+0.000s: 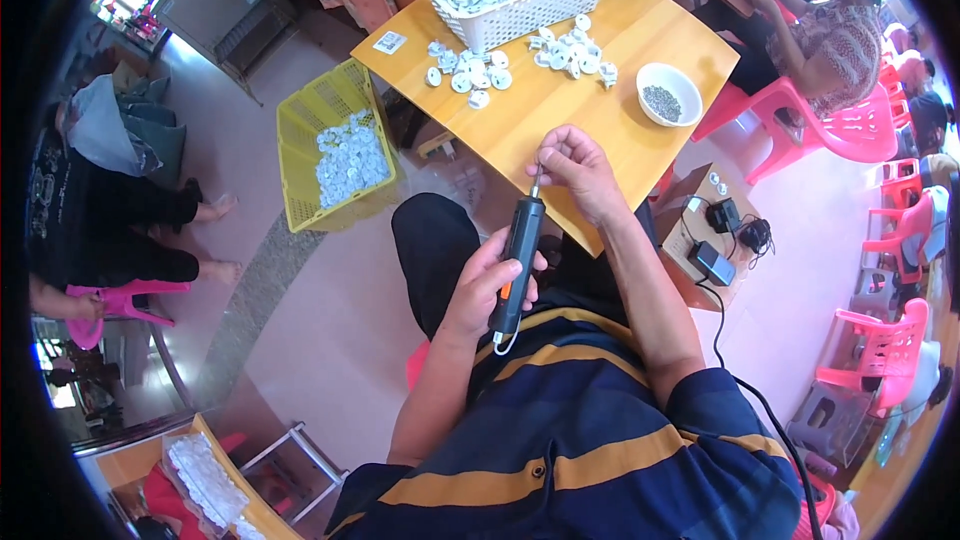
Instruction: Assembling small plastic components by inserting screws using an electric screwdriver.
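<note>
My left hand [488,285] is wrapped round a black electric screwdriver [522,240] with an orange mark on its side. The tool points up and away from me, and a white cable loops from its lower end. At the tip of its metal bit, my right hand [577,172] has its thumb and fingers pinched together. Whatever small piece they hold is hidden by the fingers. Beyond the hands, two loose groups of white round plastic parts [470,72] lie on the wooden table [640,35]. A white bowl [692,100] of small metal screws stands at the table's right.
A white basket [490,30] full of parts sits at the table's far edge. Left of the table, a yellow crate [300,155] holds more white pieces. Power adapters [712,262] with black cables lie on a box at right. Other people sit at left and far right, near pink chairs.
</note>
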{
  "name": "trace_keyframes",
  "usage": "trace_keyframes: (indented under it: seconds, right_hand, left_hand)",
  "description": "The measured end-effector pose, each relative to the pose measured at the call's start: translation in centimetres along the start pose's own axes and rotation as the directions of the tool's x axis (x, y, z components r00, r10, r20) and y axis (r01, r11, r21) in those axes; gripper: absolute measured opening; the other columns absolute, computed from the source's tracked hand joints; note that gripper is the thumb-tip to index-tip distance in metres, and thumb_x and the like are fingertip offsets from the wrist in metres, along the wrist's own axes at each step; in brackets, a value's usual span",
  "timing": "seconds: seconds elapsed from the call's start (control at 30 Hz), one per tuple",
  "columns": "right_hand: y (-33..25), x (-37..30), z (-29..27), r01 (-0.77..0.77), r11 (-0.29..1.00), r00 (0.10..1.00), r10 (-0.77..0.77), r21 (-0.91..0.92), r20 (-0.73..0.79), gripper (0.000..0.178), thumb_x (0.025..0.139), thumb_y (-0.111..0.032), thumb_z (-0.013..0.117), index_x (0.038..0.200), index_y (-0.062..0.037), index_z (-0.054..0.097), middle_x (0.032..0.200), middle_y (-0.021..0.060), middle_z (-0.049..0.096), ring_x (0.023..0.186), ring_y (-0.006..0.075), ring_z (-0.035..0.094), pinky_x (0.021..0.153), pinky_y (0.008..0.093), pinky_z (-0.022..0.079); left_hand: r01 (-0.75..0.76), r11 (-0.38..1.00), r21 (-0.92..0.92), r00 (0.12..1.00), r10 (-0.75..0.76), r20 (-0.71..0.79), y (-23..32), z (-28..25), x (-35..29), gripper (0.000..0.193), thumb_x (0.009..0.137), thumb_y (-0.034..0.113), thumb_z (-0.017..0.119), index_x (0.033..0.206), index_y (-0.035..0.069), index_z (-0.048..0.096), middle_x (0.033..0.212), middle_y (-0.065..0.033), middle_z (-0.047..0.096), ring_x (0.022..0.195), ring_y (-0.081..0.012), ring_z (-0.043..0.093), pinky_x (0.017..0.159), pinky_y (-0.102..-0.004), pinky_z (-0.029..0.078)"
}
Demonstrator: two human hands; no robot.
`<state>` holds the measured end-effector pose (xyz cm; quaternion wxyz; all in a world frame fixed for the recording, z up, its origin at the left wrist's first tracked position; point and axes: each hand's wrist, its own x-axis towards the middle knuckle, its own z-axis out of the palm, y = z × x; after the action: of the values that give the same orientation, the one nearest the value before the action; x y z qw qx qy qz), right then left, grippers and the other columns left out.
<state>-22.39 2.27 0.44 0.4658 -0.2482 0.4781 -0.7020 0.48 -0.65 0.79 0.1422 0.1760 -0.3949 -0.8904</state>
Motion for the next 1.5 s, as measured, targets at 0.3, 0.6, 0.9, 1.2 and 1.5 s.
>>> trace_keyframes:
  seconds: [0.3, 0.6, 0.9, 1.2, 1.5]
  right_hand:
    - [0.5, 0.4, -0.6, -0.041, 0.998, 0.998, 0.044, -0.053, 0.055, 0.007, 0.099, -0.009, 0.065, 0.105, -0.0067, 0.061, 0.087, 0.0033, 0.069, 0.08, 0.0111, 0.068, 0.07, 0.0226, 0.055]
    - [1.2, -0.3, 0.2, -0.067, 0.998, 0.997, 0.067, 0.004, 0.023, 0.026, 0.1, -0.011, 0.065, 0.123, -0.0053, 0.055, 0.093, 0.0059, 0.069, 0.084, 0.0142, 0.069, 0.073, 0.0239, 0.055]
    - [-0.1, 2.6, -3.8, 0.076, 0.943, 0.963, -0.154, -0.324, -0.223, 0.038, 0.099, -0.015, 0.065, 0.133, -0.0019, 0.055, 0.116, 0.0117, 0.067, 0.091, 0.0169, 0.07, 0.079, 0.0276, 0.056]
    - [-2.4, 6.6, -5.0, -0.08, 0.064, 0.775, -0.624, -0.995, -0.103, 0.043, 0.088, -0.009, 0.064, 0.13, 0.0004, 0.058, 0.139, 0.0241, 0.052, 0.111, 0.0397, 0.065, 0.09, 0.0462, 0.056]
    - [-1.7, 7.5, -6.4, -0.063, 0.084, 0.79, -0.605, -0.994, -0.101, 0.024, 0.087, -0.011, 0.066, 0.109, 0.0003, 0.063, 0.123, 0.0224, 0.057, 0.104, 0.0402, 0.064, 0.087, 0.0481, 0.054]
  left_hand:
    - [-0.002, 0.987, 0.159, 0.997, 0.015, -0.081, -0.6, 0.3, 0.1, 0.057, 0.095, 0.012, 0.055, 0.148, -0.001, 0.037, 0.107, -0.0125, 0.064, 0.073, -0.0144, 0.066, 0.064, -0.0277, 0.056]
    - [-0.005, 0.993, 0.118, 0.996, 0.015, -0.084, -0.5, 0.2, 0.1, 0.054, 0.095, 0.012, 0.054, 0.145, -0.001, 0.039, 0.108, -0.0129, 0.064, 0.074, -0.0147, 0.066, 0.065, -0.0281, 0.056]
    - [-0.019, 0.992, 0.127, 0.991, 0.035, -0.128, -0.3, 0.3, 0.1, 0.054, 0.096, 0.01, 0.053, 0.147, 0.001, 0.038, 0.109, -0.0111, 0.064, 0.074, -0.0133, 0.065, 0.065, -0.0275, 0.055]
    - [0.004, 0.99, 0.141, 0.99, 0.016, -0.142, -0.3, 0.2, 0.2, 0.057, 0.096, 0.008, 0.052, 0.15, 0.002, 0.037, 0.108, -0.0093, 0.064, 0.073, -0.0123, 0.064, 0.065, -0.0266, 0.054]
    - [0.005, 0.987, 0.158, 0.99, 0.018, -0.141, -0.4, 0.2, 0.2, 0.057, 0.096, 0.01, 0.053, 0.151, 0.002, 0.036, 0.108, -0.01, 0.064, 0.074, -0.0126, 0.065, 0.065, -0.0267, 0.056]
